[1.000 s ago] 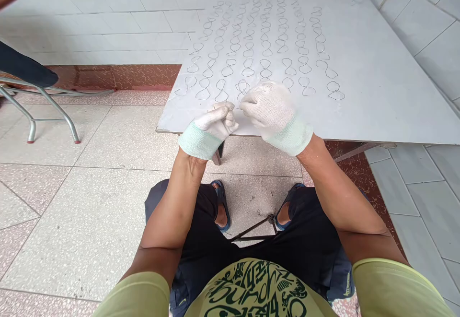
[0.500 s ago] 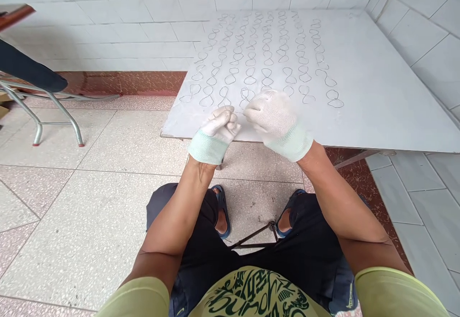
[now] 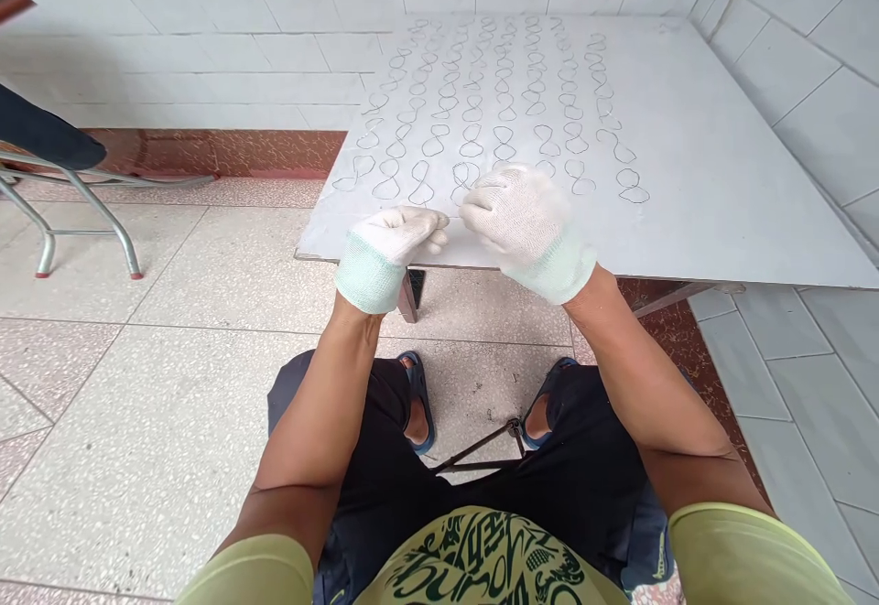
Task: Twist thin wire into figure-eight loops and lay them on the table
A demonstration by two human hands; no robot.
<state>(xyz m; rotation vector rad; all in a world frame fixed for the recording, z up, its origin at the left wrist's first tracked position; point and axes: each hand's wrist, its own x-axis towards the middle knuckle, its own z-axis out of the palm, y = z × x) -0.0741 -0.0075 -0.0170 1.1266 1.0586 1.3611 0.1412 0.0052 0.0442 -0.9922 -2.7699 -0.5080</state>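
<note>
My left hand (image 3: 405, 228), in a white knitted glove with a pale green cuff, is closed in a pinch above the table's near edge. Close to its right, my right hand (image 3: 512, 211) wears a matching glove, its fingers curled together. A thin wire runs between the two pinches; only a faint trace of it shows, and the gloves cover the rest. Beyond the hands, rows of thin dark wire figure-eights (image 3: 504, 142) lie on the white tabletop (image 3: 714, 193). One wire loop (image 3: 464, 179) lies right beside my right fingers, partly covered by them.
White tiled walls (image 3: 302, 28) border the table at the back and right. A folding stool with metal legs (image 3: 116, 221) stands at left, a person's dark-clothed leg (image 3: 48, 134) above it. Dark metal bars (image 3: 481, 448) lie between my feet below.
My left hand has moved left and turned, its fingers now pointing right toward my right hand. My right hand stays nearly in place. The view has shifted slightly.
</note>
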